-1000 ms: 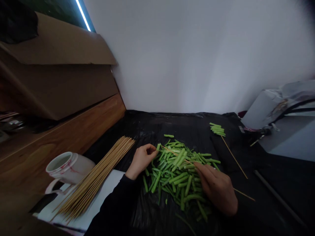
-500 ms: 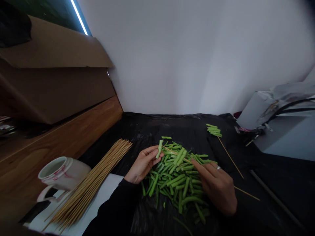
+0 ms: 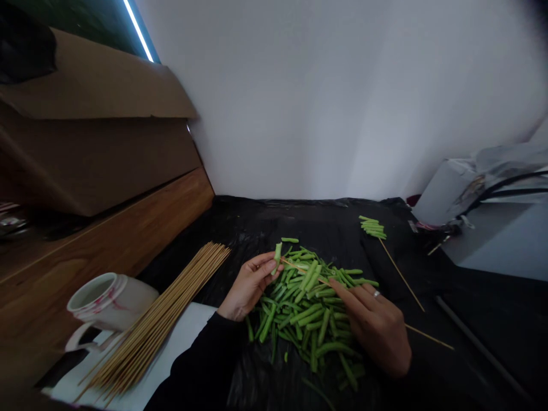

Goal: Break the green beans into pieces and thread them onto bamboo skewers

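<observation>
Between the thumb and fingers of my left hand (image 3: 252,281) is a cut piece of green bean (image 3: 277,258), held upright. My right hand (image 3: 373,319), with a ring on one finger, grips a thin bamboo skewer (image 3: 430,337) whose rear end sticks out to the right behind it. Two bean pieces (image 3: 311,276) sit side by side on the skewer, between my hands. The skewer's tip meets the piece in my left hand; whether it has gone in, I cannot tell. Below lies a heap of cut green beans (image 3: 308,319).
To the left, a bundle of bamboo skewers (image 3: 162,325) lies beside a tipped white mug (image 3: 115,302) on white paper (image 3: 188,325). A finished-looking bean skewer (image 3: 373,227) lies at the back right. A cardboard box (image 3: 107,154) stands left; a white wall (image 3: 299,103) rises behind.
My right hand has shifted slightly left, pushing the skewer toward the bean piece in my left hand. The left hand has barely moved.
</observation>
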Available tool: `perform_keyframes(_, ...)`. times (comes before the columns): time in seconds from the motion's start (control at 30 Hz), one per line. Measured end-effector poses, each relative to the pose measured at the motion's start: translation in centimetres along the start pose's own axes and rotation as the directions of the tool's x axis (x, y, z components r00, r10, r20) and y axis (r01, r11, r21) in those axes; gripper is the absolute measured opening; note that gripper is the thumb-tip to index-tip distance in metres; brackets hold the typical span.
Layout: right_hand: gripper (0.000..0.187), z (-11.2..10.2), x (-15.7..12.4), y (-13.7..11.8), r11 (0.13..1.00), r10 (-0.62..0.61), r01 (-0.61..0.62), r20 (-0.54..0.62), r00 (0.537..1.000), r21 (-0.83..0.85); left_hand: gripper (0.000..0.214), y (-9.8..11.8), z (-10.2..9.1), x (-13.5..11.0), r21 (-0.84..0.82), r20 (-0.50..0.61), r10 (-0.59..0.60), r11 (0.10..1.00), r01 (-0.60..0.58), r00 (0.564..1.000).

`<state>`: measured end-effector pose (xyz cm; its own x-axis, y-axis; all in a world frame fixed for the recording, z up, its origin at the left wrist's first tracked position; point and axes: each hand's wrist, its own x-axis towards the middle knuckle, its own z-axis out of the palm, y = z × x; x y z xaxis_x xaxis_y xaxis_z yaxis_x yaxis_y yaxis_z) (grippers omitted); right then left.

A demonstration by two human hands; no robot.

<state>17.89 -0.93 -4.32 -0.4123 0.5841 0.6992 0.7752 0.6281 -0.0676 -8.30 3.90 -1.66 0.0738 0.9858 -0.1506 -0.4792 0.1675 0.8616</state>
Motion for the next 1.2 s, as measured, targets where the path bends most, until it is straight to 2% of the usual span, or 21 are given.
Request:
perform_keyframes(0.23, 0.044, 0.1, -0.06, 0.01, 0.999, -0.017, 0.017, -0.001, 1.0, -0.035, 0.029, -0.27, -0.36, 0.21, 0.003, -0.007, 0.033, 0.999, -0.033, 0.999)
perform_keyframes(0.53, 0.046, 0.06, -0.1, -0.02, 0.999, -0.012, 0.013, 0.017, 1.0, -0.037, 0.034, -0.23, -0.12, 0.37, 0.108, -0.094, 0.106, 0.99, -0.095, 0.99)
perform_keyframes(0.93, 0.046, 0.25, -0.4, -0.21, 0.999, -0.029, 0.029, 0.011, 1.0, -0.031, 0.031, -0.08, -0.67, 0.52, 0.227, -0.053, 0.149, 0.965, -0.134, 0.987)
perform_keyframes(1.2, 0.047, 0.24, -0.25, -0.24, 1.0, -0.021, 0.021, -0.009, 1.0, -0.002, 0.032, -0.23, -0.2, 0.36, 0.135, -0.075, 0.066, 0.989, -0.056, 0.995)
